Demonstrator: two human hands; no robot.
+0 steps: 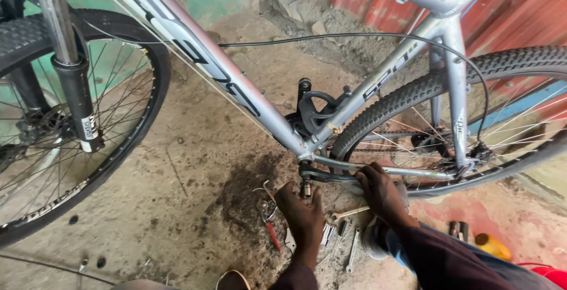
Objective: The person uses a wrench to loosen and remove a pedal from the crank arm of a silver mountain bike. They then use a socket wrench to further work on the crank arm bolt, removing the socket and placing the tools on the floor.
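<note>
Lower centre: left hand [302, 210] grips the pedal [305, 188] at the crank end; right hand [378, 188] closes round the crank arm [323, 175] beside the rear tyre [413, 98]. Judged step: working the pedal at its thread, which calls for a steady crank. Spanners [348, 231] and pliers [269, 219] lie below on the concrete floor [177, 207]; the silver frame [236, 83] spans upper frame

Silver bike frame [236, 83] runs across the upper frame, upright on dirty concrete. Its black crank arm [322, 176] sits low center, pedal end [305, 188] pointing down.
</note>
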